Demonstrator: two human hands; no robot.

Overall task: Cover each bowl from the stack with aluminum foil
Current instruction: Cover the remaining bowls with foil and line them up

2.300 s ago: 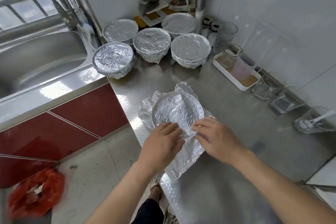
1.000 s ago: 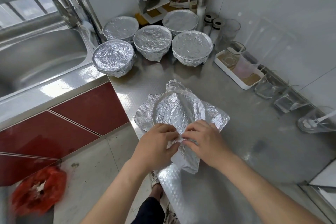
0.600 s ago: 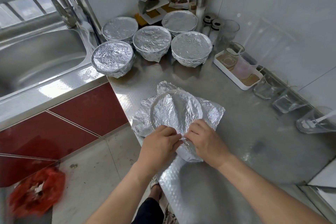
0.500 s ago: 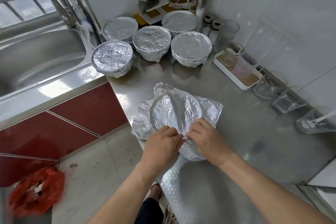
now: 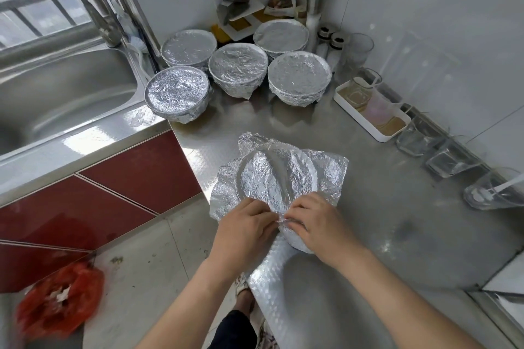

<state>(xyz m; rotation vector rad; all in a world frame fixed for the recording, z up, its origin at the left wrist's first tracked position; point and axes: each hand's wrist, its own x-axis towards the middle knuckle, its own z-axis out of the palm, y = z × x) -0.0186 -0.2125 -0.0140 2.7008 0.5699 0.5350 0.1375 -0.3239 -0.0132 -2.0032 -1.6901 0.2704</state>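
A bowl under a crumpled sheet of aluminum foil (image 5: pixel 276 176) sits near the front edge of the steel counter (image 5: pixel 368 215). Loose foil flaps stick out on its left and right sides. My left hand (image 5: pixel 243 231) and my right hand (image 5: pixel 317 224) meet at the near rim, where both pinch the foil edge down against the bowl's side. Several bowls with foil wrapped tight over them (image 5: pixel 177 93) (image 5: pixel 238 66) (image 5: pixel 299 73) stand at the back of the counter.
A steel sink (image 5: pixel 56 99) lies to the left with a tap above it. A white tray with glasses (image 5: pixel 371 110) and loose glasses (image 5: pixel 450 161) line the right wall. Jars and a small shelf rack (image 5: pixel 241 0) fill the back corner. A red bag (image 5: pixel 59 300) lies on the floor.
Both hands drew together at the near rim and folded the hanging front flap down and under. The foil's right flap spread out on the counter.
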